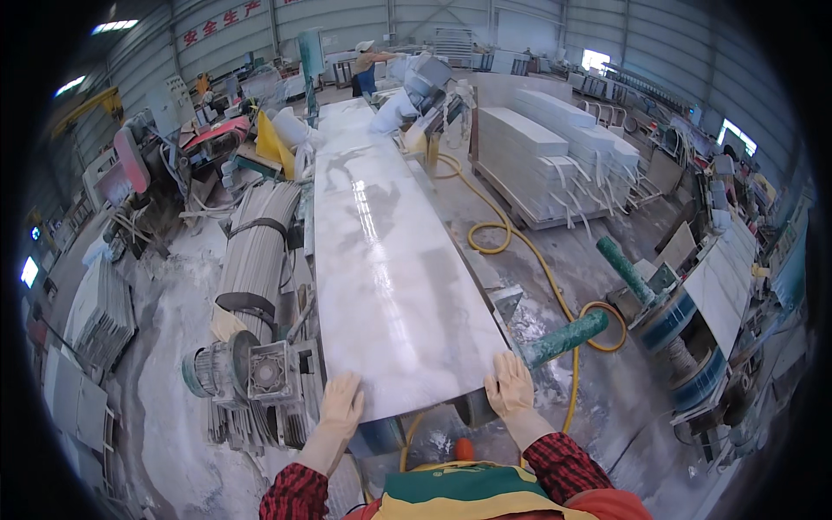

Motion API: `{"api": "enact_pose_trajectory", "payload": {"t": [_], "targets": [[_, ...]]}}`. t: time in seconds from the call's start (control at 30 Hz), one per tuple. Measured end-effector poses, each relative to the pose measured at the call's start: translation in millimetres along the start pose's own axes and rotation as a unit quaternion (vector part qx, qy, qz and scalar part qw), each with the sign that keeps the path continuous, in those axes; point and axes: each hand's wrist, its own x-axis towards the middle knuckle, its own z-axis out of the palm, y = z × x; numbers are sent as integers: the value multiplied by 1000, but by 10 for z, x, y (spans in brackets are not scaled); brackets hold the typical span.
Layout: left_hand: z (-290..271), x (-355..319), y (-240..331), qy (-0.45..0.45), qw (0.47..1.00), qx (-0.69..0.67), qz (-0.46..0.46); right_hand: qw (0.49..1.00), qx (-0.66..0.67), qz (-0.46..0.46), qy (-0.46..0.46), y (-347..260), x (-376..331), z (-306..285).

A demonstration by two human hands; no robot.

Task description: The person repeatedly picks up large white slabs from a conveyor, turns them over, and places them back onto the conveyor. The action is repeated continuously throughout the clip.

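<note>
A long, pale polished stone slab (407, 286) stretches away from me, its wet-looking top reflecting a streak of light. At its near left corner, my left hand (341, 404) grips the edge in a cream glove. My right hand (511, 388), gloved the same way, closes on the near right corner. The fingers of both hands lie along the slab's sides; whatever is beneath the edge is hidden. Under the near end, a dark roller or belt end shows in part.
A motor (227, 368) stands left of the slab, and a green post (568, 338) juts out on the right. A yellow hose (546, 269) winds over the floor. Stacked stone slabs (537, 165) lie at right; a co-worker (366, 71) stands by the far machine.
</note>
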Motion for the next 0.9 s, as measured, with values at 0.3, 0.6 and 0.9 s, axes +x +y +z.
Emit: {"api": "enact_pose_trajectory", "payload": {"t": [0.3, 0.6, 0.9], "targets": [[262, 583, -444, -6, 997, 63, -54, 999, 7, -33, -4, 72, -231, -159], [225, 744, -274, 34, 989, 131, -58, 994, 56, -44, -78, -31, -197, -484], [153, 742, -126, 24, 988, 133, -76, 997, 41, -32, -49, 133, -368, -243]]}}
